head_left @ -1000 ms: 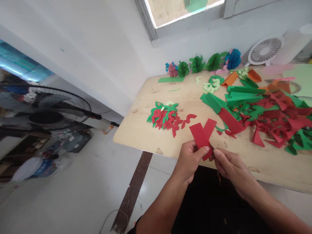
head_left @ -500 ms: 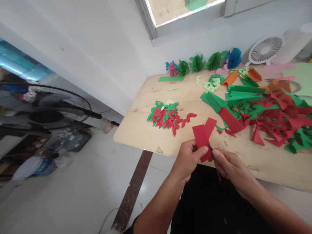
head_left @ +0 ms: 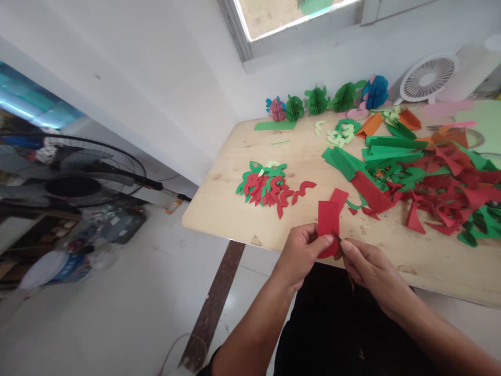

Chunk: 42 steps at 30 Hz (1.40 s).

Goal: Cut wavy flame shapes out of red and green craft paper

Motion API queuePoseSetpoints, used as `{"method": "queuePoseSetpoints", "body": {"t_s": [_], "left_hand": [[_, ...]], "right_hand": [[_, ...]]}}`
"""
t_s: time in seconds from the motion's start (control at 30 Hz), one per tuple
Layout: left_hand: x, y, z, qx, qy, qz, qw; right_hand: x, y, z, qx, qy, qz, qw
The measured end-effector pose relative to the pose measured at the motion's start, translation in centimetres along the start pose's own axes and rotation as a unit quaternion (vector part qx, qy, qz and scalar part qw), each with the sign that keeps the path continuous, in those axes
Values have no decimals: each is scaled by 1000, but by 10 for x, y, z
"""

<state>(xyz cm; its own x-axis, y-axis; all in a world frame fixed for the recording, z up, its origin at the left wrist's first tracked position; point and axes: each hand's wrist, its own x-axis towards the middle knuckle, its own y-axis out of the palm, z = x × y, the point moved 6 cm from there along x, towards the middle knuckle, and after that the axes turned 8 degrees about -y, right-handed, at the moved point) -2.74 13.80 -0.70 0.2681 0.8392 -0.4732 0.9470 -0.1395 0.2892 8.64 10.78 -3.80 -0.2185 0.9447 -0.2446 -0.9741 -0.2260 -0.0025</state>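
My left hand (head_left: 303,253) is closed on a red paper strip (head_left: 328,216), thumb on top, at the table's front edge. The strip stands upright, and its lower end is rounded. In my right hand (head_left: 366,261) are scissors (head_left: 338,238); only a dark blade shows at the strip's right edge, and the fingers hide the handles. Behind the held strip lies another red paper strip (head_left: 341,197). Left of the hands, red and green paper cutouts (head_left: 266,185) form a small pile, with a wavy red cutout (head_left: 304,191) beside it.
Red and green paper scraps (head_left: 450,183) cover the right side of the wooden table (head_left: 219,203). Folded paper figures (head_left: 317,100) line the wall, beside a small white fan (head_left: 429,78). A large black fan (head_left: 78,180) stands left of the table.
The held red strip has turned from leaning left to nearly upright, covering more of the strip behind it. Both hands stay in almost the same place.
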Motion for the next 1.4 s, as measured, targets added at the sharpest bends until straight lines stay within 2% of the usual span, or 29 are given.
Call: {"method": "queuePoseSetpoints", "body": {"t_s": [0.33,0.6,0.83,1.1,1.23,1.4], "left_hand": [[0,0,2,1,2,4,1000],[1,-2,3,-5,-8,4,1000],[0,1,4,-28,-12,16,999],[-1,-10,1,-28,8,-59,998],[-3,-9,3,-48,-1,-67,997],[-4,-3,14,-138,-35,-54,988]], "right_hand": [[4,-5,6,-54,-16,-5,998],[5,-8,8,-98,-34,16,995],[7,-14,12,-140,-67,12,988],[12,-19,11,-160,-53,32,985],[10,-19,9,-140,-50,35,988],[5,-20,11,-126,-75,15,989]]}}
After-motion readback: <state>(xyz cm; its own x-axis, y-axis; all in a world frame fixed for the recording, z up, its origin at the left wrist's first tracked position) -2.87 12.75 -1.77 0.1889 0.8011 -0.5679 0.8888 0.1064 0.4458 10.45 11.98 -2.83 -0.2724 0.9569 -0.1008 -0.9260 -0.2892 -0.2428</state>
